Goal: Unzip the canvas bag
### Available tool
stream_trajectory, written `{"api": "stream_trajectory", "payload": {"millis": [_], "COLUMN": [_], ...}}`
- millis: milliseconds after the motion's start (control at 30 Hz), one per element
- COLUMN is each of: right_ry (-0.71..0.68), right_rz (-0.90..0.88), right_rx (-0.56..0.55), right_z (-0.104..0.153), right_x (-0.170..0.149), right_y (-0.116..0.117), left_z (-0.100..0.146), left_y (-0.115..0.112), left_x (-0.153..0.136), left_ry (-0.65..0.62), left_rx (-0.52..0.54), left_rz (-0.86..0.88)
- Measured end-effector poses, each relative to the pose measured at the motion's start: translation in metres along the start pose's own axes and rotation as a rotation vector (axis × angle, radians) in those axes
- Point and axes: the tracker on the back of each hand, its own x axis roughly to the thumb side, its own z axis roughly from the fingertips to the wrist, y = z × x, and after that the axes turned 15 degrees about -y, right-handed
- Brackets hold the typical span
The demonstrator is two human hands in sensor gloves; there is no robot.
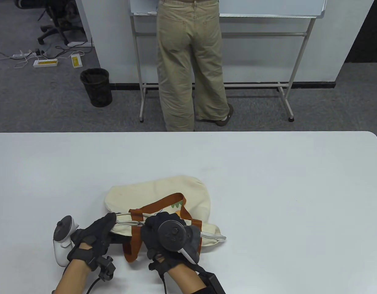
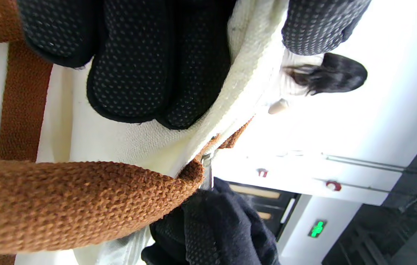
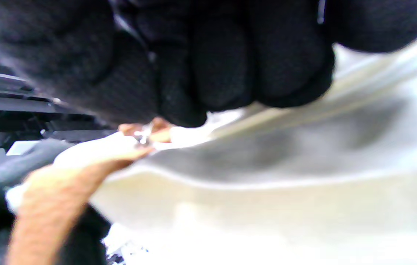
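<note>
Cream canvas bag with rust-brown webbing handles: near front edge of white surface. Left hand: grip closed on bag's zip end. Right hand: fingers curled at metal zip slider, hold unconfirmed. Risks: slider snagging handle webbing; bag dragging if left grip slackens.

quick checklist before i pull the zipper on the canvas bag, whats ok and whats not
1. Canvas bag lying flat on the table: ok.
2. Left hand grips the bag's left end to brace it: ok.
3. Right hand sits on the zipper line: ok.
4. Right fingers closed on the zipper pull: cannot tell, blurred.
5. Brown strap clear of the zipper: not ok, it crosses the zipper by the hands.
6. How much is already unzipped: cannot tell.
</note>
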Motion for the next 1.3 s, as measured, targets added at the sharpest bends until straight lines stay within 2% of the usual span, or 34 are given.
{"api": "stream_trajectory", "payload": {"millis": [433, 800, 1067, 1300], "right_ry": [0.056, 0.126, 0.219, 0.358], "right_rz": [0.146, 0.287, 0.309, 0.299], "right_rx": [0.016, -0.01, -0.068, -0.143], "right_z": [0.008, 0.015, 0.021, 0.035], "right_x": [-0.033, -0.06, -0.08, -0.11], "right_y": [-0.021, -0.051, -0.078, -0.107], "left_z": [0.002, 0.005, 0.007, 0.009], "left_y": [0.007, 0.016, 0.021, 0.027], "left_x": [0.0, 0.0, 0.0, 0.002], "left_ry": [0.005, 0.008, 0.005, 0.002], "left_rx": [0.04, 0.076, 0.101, 0.135], "left_rz": [0.004, 0.002, 0.006, 0.013]}}
